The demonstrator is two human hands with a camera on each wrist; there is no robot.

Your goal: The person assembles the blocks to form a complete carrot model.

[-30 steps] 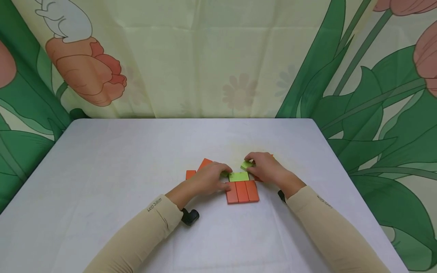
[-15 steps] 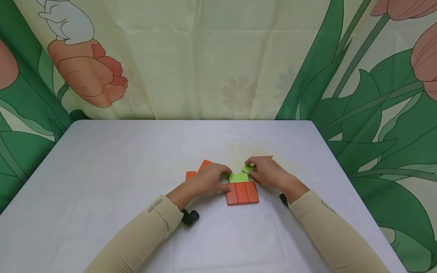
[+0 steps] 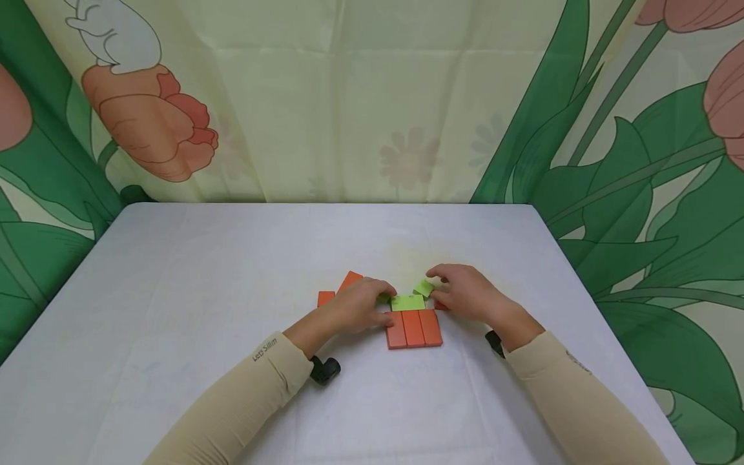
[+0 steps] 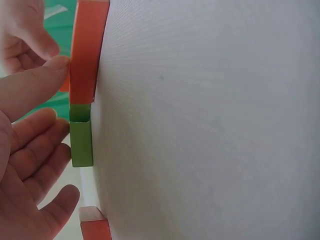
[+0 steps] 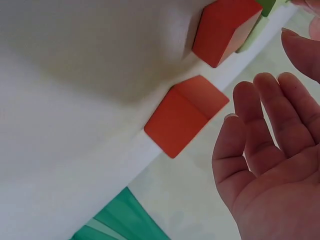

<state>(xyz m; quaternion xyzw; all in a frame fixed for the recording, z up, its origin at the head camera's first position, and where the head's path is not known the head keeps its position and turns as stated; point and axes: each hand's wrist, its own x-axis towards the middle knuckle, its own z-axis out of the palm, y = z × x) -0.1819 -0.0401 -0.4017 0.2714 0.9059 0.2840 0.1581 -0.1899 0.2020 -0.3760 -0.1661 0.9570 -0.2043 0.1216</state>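
Three orange blocks (image 3: 414, 329) lie side by side on the white table. A light green block (image 3: 408, 302) sits along their far edge, and a second green block (image 3: 424, 288) lies askew at its right corner. My left hand (image 3: 356, 305) rests at the left side, its thumb at the edge of the leftmost orange block; in the left wrist view the fingers extend beside a green block (image 4: 81, 145). My right hand (image 3: 467, 290) is beside the askew green block with fingers loosely spread, holding nothing. Its palm partly hides an orange block (image 3: 441, 305).
A small orange block (image 3: 326, 298) and a longer orange block (image 3: 350, 279) lie left of my left hand, partly hidden by it. In the right wrist view, another orange block (image 5: 185, 117) stands near my right fingers. A patterned cloth (image 3: 360, 116) hangs behind the table.
My right hand has let go of the askew green block and drawn slightly right. That block has turned a little and shifted right. My left hand has stayed in place.
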